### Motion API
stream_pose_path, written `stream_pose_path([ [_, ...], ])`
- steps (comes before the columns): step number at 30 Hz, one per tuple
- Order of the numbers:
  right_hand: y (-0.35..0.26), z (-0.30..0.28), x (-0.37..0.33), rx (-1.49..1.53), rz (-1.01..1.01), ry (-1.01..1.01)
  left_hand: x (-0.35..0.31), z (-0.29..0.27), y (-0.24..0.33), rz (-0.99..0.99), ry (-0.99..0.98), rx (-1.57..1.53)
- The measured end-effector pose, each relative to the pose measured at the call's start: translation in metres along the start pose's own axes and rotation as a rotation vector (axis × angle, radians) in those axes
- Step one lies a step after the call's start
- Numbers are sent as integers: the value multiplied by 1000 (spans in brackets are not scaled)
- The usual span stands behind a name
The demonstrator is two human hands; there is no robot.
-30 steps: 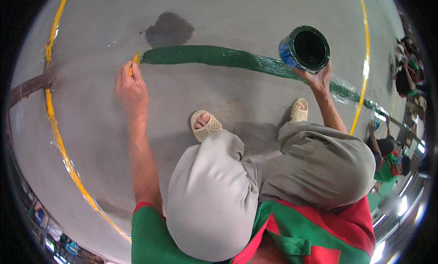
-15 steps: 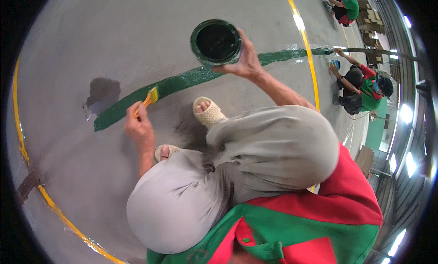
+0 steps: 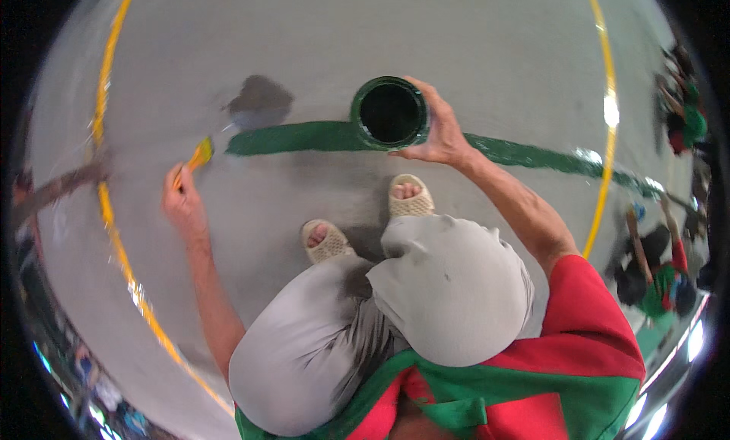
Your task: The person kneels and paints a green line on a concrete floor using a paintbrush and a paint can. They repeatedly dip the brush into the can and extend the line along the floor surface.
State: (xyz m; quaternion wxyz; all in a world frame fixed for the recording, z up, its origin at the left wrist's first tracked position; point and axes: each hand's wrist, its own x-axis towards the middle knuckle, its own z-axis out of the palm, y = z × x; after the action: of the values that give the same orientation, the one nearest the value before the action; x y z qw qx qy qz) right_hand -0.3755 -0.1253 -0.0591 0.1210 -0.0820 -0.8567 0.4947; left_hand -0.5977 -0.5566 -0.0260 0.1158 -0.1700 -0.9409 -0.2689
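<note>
I squat over a grey floor (image 3: 471, 52). My left hand (image 3: 182, 201) grips a yellow-handled paintbrush (image 3: 199, 155), whose bristles point toward the left end of a green painted stripe (image 3: 296, 137). My right hand (image 3: 441, 132) holds a round can of green paint (image 3: 389, 113) by its rim, above the stripe. The stripe runs rightward past the can toward the yellow line. My sandalled feet (image 3: 411, 198) stand just below the stripe.
A curved yellow line (image 3: 106, 212) runs down the left, another yellow line (image 3: 604, 136) down the right. A dark patch (image 3: 260, 102) lies on the floor above the stripe's left end. Other people (image 3: 654, 276) crouch at the right edge.
The view has swung. The brush has lifted off the stripe and now sits left of its end. The can has moved to a spot over the stripe's middle.
</note>
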Motion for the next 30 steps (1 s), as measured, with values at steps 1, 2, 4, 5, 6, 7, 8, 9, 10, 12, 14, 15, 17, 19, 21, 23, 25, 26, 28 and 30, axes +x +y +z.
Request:
stream_pose_path([
  [1, 3, 7, 5, 9, -39, -33, 4, -14, 17, -23, -38, -49],
  [2, 3, 12, 10, 12, -65, -62, 9, -30, 37, -55, -71, -119],
  [4, 5, 21, 24, 12, -107, -116, 19, -60, 87, -31, -110, -324],
  [5, 3, 24, 31, 8, -125, -142, 24, -78, 115, 25, -159, -375],
  [6, 1, 28, 39, -1, -162, -163, 27, -93, 141, 55, -200, -409],
  [7, -1, 33, 47, 15, -164, -196, 32, -102, 165, 170, -270, -435],
  [8, -3, 37, 54, 28, -182, -222, 38, -105, 186, 253, -335, -435],
  [9, -6, 42, 61, 36, -190, -249, 41, -107, 203, 304, -428, -397],
  [10, -10, 47, 67, 52, -223, -258, 41, -104, 217, 290, -521, -341],
  [12, -19, 56, 76, 66, -268, -283, 47, -87, 228, 532, -569, -256],
  [14, -28, 63, 83, 83, -302, -306, 51, -66, 228, 576, -612, -223],
  [15, -32, 65, 84, 91, -326, -311, 50, -58, 226, 600, -637, -207],
  [17, -40, 71, 88, 71, -365, -324, 52, -47, 216, 592, -672, -125],
  [19, -43, 76, 92, 53, -395, -298, 59, -38, 206, 596, -711, -74],
  [21, -43, 85, 90, 34, -400, -272, 64, -32, 192, 539, -795, -33],
  [23, -42, 92, 89, 11, -377, -262, 66, -30, 178, 514, -772, -122],
  [25, -43, 102, 92, -14, -341, -245, 69, -32, 159, 463, -729, -210],
  [26, -43, 105, 91, -29, -308, -236, 68, -34, 148, 444, -682, -276],
  [28, -46, 112, 93, -45, -250, -232, 68, -37, 125, 352, -606, -412],
  [30, -50, 119, 96, -53, -190, -247, 60, -36, 100, 203, -553, -556],
])
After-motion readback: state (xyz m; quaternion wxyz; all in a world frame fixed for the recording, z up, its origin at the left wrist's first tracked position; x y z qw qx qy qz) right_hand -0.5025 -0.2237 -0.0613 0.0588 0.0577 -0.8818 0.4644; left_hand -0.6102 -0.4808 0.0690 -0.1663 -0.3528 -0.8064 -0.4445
